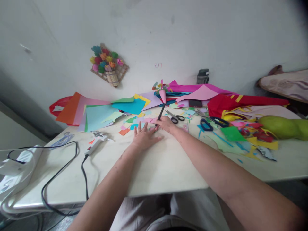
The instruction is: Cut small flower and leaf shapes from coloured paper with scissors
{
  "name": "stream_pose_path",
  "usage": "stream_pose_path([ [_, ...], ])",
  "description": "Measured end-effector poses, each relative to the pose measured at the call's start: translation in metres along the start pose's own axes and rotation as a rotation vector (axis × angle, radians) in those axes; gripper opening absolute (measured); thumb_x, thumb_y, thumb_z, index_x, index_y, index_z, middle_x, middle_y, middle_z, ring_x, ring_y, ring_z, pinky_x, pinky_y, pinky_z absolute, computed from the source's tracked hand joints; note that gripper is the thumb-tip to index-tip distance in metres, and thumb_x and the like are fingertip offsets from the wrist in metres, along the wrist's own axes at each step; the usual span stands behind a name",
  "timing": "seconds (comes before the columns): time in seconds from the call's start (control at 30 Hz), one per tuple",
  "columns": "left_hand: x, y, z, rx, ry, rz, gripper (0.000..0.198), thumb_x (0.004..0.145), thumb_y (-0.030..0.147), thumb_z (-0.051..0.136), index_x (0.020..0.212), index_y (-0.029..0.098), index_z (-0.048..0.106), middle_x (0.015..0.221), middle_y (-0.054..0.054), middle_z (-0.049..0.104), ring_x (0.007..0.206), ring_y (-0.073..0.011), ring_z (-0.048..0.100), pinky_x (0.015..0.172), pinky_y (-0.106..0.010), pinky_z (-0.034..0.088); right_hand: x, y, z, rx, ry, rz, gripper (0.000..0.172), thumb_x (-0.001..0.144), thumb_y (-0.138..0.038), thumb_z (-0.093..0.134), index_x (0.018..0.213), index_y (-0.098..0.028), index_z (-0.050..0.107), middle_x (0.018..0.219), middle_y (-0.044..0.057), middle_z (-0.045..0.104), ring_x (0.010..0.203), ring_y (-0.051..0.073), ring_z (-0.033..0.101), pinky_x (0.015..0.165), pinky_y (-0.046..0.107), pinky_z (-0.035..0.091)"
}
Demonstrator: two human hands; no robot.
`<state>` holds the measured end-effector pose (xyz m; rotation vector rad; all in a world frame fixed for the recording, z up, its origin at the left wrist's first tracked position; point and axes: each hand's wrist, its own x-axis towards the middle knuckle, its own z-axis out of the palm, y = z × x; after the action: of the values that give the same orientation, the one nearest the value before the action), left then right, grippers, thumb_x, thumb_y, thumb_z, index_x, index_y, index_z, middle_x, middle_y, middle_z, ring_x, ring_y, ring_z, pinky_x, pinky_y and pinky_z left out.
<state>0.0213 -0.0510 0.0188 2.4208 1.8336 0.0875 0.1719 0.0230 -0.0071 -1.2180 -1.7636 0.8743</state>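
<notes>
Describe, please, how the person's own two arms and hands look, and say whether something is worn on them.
The left hand and right hand are bare, without gloves; no ring, bracelet or watch can be made out. No sleeve shows on either forearm. The left forearm has a few small marks. Fingernail details are too small to tell.

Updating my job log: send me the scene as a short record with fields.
Left hand grip: open, spread on the table
Right hand grip: closed on a black pen
Scissors: black-handled, right of the black pen
Glue gun: on the table, to the left
Paper sheets: coloured, near the wall
Flower decoration: on the wall
</notes>
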Motion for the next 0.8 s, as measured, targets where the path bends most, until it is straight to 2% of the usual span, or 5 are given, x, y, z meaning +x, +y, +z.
stream_pose_path([
  [0.13, 0.005, -0.007, -0.001, -0.100, -0.049, -0.098, 0.071, 0.070, 0.078, 0.040, 0.132, 0.044, 0.047, 0.156, 0.007, 0.008, 0.138, -0.0336, -0.018, 0.110, -0.057, -0.004, 0.003, 0.004, 0.001, 0.119, -0.036, 0.040, 0.018, 0.078, -0.029, 0.055, 0.076, -0.013, 0.064, 0.055, 0.003, 0.065, 0.053, 0.015, 0.062, 0.041, 0.019, 0.037],
  [0.23, 0.006, -0.010, -0.002, -0.152, -0.072, -0.132, 0.064, 0.073, 0.072, 0.042, 0.130, 0.044, 0.049, 0.155, 0.009, 0.008, 0.138, -0.0323, -0.019, 0.110, -0.055, -0.003, 0.004, 0.005, 0.002, 0.187, -0.036, 0.066, 0.015, 0.077, -0.026, 0.056, 0.074, -0.014, 0.063, 0.055, 0.003, 0.065, 0.052, 0.014, 0.062, 0.038, 0.018, 0.034],
  [0.43, 0.007, -0.011, -0.003, -0.163, -0.064, -0.142, 0.056, 0.076, 0.061, 0.047, 0.129, 0.043, 0.050, 0.155, 0.009, 0.008, 0.139, -0.0304, -0.017, 0.111, -0.054, -0.001, 0.000, 0.000, -0.003, 0.147, 0.006, -0.013, 0.019, 0.076, -0.027, 0.056, 0.066, -0.012, 0.063, 0.050, 0.001, 0.060, 0.049, 0.012, 0.056, 0.047, 0.020, 0.037],
  [0.6, 0.007, -0.013, -0.004, -0.125, -0.094, -0.115, 0.050, 0.082, 0.055, 0.041, 0.131, 0.045, 0.048, 0.154, 0.010, 0.011, 0.139, -0.0297, -0.013, 0.111, -0.055, -0.002, -0.002, -0.004, -0.004, 0.033, -0.056, -0.038, 0.015, 0.071, -0.021, 0.057, 0.062, -0.012, 0.064, 0.051, 0.000, 0.060, 0.054, 0.013, 0.056, 0.056, 0.023, 0.040],
  [0.8, 0.010, -0.018, -0.001, -0.087, -0.095, -0.089, 0.049, 0.084, 0.050, 0.038, 0.131, 0.045, 0.046, 0.154, 0.010, 0.011, 0.140, -0.0295, -0.012, 0.109, -0.057, -0.004, -0.002, -0.004, -0.002, 0.055, -0.082, -0.043, 0.015, 0.074, -0.022, 0.058, 0.063, -0.012, 0.062, 0.051, 0.000, 0.058, 0.051, 0.012, 0.056, 0.056, 0.022, 0.041],
])
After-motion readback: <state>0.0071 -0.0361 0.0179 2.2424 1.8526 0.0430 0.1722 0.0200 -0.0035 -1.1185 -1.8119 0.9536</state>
